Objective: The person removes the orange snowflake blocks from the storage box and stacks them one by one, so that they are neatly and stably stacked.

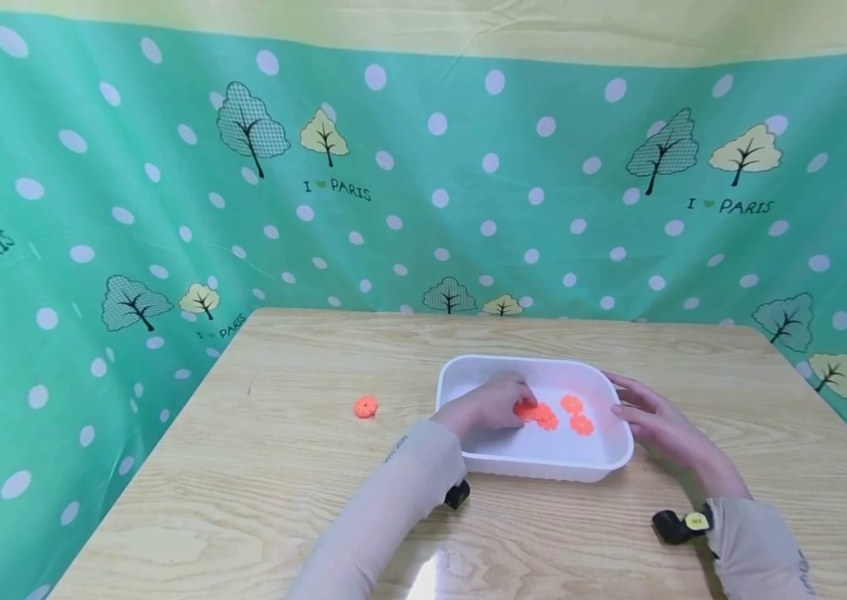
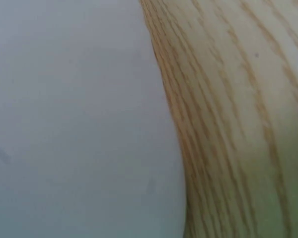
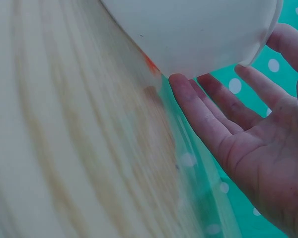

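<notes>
Pale sleeve [image 1: 386, 504] foremost; orange discs [image 1: 546, 417] just beside left hand [image 1: 494, 404], in white tray [image 1: 543, 467].

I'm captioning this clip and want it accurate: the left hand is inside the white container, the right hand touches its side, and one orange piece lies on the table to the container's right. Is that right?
Not quite: the orange piece on the table lies to the left of the white container, as the head view shows.
</notes>
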The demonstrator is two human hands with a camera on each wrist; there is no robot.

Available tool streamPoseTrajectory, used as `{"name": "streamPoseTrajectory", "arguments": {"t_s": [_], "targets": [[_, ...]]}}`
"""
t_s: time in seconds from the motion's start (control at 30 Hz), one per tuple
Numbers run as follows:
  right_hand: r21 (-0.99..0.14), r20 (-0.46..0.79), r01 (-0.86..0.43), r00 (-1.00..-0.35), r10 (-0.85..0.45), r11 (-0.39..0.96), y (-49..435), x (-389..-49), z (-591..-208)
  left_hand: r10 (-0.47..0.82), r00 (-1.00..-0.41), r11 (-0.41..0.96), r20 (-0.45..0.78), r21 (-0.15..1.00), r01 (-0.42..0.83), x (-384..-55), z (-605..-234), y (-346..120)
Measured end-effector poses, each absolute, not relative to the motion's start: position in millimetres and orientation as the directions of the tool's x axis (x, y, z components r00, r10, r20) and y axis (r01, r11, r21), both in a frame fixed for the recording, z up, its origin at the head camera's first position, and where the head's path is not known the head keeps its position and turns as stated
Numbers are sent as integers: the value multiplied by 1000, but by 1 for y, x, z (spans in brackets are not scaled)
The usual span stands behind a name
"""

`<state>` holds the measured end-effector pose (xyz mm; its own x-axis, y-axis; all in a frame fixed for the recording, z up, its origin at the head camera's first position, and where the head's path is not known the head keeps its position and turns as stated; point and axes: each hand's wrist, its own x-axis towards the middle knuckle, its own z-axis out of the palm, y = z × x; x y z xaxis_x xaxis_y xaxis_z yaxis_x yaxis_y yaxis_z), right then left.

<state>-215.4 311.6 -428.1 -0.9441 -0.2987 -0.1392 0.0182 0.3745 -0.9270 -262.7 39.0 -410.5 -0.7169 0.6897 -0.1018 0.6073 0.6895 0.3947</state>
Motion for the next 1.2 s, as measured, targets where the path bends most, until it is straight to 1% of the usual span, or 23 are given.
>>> {"name": "streamPoseTrajectory", "arguments": {"t_s": [0.43,0.73,0.93,1.1,1.2], "targets": [[-927,-142,22,-945,-295,375,312,-215,-428,650,-753,709,-99,434,555,-266,-414,41],[-943,-123,10,-940,-320,331,310,-214,-426,667,-744,669,-36,469,577,-266,-413,39],[-947,-116,6,-938,-326,320,311,-215,-427,662,-749,646,-12,515,564,-265,-411,38],[-951,-110,0,-935,-338,308,310,-215,-427,679,-734,599,28,557,575,-266,-409,35],[-950,-112,4,-937,-331,311,310,-214,-426,677,-734,569,51,596,566,-266,-407,33]]}}
